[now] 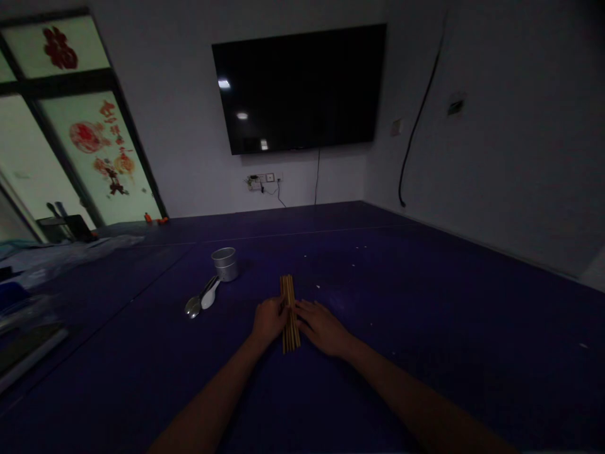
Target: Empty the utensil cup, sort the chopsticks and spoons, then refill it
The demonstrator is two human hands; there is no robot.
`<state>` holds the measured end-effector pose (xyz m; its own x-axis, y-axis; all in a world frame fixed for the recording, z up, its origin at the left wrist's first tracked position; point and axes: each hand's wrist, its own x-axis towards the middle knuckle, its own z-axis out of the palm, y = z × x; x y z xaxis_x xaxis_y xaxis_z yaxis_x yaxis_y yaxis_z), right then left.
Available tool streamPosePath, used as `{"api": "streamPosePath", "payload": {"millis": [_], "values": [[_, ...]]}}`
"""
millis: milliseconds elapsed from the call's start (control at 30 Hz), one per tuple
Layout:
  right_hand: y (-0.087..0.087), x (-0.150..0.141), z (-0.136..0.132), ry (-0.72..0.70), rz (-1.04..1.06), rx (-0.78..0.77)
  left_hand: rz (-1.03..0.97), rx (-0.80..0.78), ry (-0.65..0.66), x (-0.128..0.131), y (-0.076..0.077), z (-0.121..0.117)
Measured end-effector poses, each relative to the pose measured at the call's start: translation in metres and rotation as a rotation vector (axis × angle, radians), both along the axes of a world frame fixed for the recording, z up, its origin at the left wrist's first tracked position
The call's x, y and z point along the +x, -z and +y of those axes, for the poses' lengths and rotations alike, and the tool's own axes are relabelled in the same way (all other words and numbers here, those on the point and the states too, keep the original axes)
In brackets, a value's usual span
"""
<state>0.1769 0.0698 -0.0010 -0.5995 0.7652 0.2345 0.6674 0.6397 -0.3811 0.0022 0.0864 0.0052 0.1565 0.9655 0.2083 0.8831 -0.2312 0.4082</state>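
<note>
Viewing remotely, I log spoons [208, 297] at left, handles towards the cup [225, 265]. The left hand [270, 320] is curled against the sticks [290, 321] — whether it grips, I cannot tell. The sticks lie between both hands on the purple surface [425, 302], long axis running forward. The right hand [325, 329] lies open, fingertips at their right edge — neither hand is nearer.

Sticks [291, 325], spoons [208, 299], cup [225, 265] on purple surface [472, 302]
</note>
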Motion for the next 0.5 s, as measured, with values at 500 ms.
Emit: {"api": "streamPosePath", "payload": {"millis": [500], "values": [[-0.001, 0.001, -0.001, 0.008, 0.017, 0.006, 0.062, 0.150, -0.078, -0.009, -0.011, 0.000]]}}
